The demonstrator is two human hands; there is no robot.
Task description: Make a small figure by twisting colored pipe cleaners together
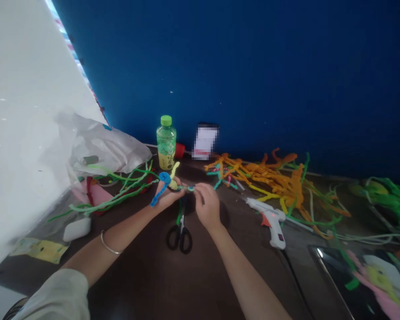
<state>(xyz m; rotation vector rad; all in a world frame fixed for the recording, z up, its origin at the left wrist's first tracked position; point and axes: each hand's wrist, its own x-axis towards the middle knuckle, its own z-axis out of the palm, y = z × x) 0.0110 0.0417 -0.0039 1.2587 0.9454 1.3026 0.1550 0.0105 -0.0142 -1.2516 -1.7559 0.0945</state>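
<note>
My left hand (166, 195), a bracelet on its wrist, is closed around a fuzzy pipe-cleaner piece. The piece has a blue coil with a hanging tail (164, 178) and a pale yellow part (175, 181). A thin multicoloured strand (186, 188) stretches from it to the right. My right hand (206, 202) pinches the far end of that strand between thumb and fingertips. Just below the hands, black-handled scissors (179, 238) lie on the dark table (146, 275), beside a short green stem.
A green-capped bottle (166, 149) and a phone (206, 141) stand behind. Green stems (120, 195) and a plastic bag (110, 144) are left. Orange pipe cleaners (263, 175), a white glue gun (270, 220) with a cord and a dark tablet-like panel (333, 284) are right.
</note>
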